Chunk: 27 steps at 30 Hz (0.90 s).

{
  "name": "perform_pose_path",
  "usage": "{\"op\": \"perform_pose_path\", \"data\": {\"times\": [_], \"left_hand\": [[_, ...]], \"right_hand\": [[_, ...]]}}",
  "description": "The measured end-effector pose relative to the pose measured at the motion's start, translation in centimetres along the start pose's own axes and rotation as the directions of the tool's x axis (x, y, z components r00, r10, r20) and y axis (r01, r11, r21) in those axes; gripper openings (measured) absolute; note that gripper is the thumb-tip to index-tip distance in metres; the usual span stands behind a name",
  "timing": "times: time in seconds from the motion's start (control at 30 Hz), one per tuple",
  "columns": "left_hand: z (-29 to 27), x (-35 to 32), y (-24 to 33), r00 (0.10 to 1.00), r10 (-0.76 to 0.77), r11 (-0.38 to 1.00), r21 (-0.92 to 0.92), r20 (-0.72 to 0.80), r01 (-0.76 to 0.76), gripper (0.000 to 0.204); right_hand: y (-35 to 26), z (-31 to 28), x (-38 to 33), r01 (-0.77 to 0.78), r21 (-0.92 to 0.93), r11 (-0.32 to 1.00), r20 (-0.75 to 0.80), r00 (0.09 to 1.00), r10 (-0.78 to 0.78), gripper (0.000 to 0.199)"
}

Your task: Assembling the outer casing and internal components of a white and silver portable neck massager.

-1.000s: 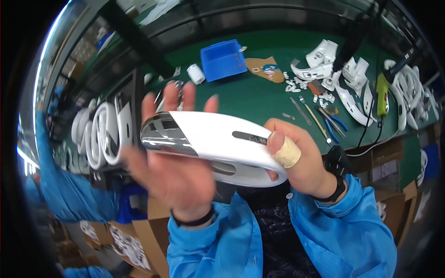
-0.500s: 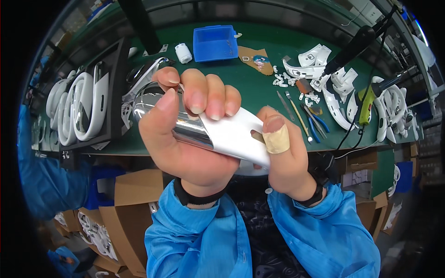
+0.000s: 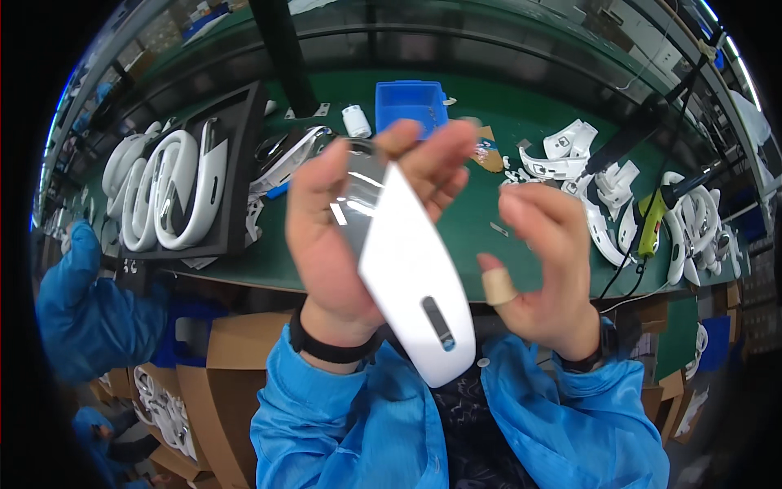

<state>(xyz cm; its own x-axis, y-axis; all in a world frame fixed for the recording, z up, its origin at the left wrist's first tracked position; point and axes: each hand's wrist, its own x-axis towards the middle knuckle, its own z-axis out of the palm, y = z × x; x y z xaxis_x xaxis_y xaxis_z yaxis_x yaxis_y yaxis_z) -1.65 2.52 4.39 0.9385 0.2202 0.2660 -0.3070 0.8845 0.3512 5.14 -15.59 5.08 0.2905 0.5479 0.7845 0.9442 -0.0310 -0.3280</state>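
In my left hand lies a curved plastic housing with a glossy white body, a dark slot near its lower end and a chrome-like shiny upper end. It rests tilted across the palm, the thumb at its left and the fingers stretched out behind it. My right hand is apart from the housing, to its right. Its fingers are loosely bent and spread, holding nothing, and a beige bandage wraps the thumb. Both hands are above the near side of the green bench.
A black tray of white ring-shaped parts stands left. Behind are a white cylinder and a blue bin. White curved shells and a yellow-green power screwdriver lie right. A co-worker's blue sleeve and cardboard boxes are at left.
My right hand has let go of the housing and moved right. My left hand has turned, so the white slotted end now points down, and its fingers have straightened.
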Motion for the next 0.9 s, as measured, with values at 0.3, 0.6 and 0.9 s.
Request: {"op": "perform_pose_path", "data": {"times": [0.3,0.6,0.9], "left_hand": [[0.0,-0.1,0.9,0.907,-0.391,0.871,0.257,-0.155,0.419,0.092],[-3.3,-11.1,0.2,0.974,0.214,0.688,0.719,-0.075,-0.096,0.091],[-6.6,-7.2,0.1,0.902,0.428,0.614,0.751,-0.058,-0.243,0.027]], "right_hand": [[-0.9,-1.3,3.9,0.409,-0.254,0.876,0.358,0.881,-0.308,0.034],[0.2,-3.3,2.0,0.055,-0.295,0.954,0.2,0.98,0.005,0.072],[-1.1,-3.3,0.9,-0.011,0.147,0.989,0.361,0.931,-0.043,0.069]]}}
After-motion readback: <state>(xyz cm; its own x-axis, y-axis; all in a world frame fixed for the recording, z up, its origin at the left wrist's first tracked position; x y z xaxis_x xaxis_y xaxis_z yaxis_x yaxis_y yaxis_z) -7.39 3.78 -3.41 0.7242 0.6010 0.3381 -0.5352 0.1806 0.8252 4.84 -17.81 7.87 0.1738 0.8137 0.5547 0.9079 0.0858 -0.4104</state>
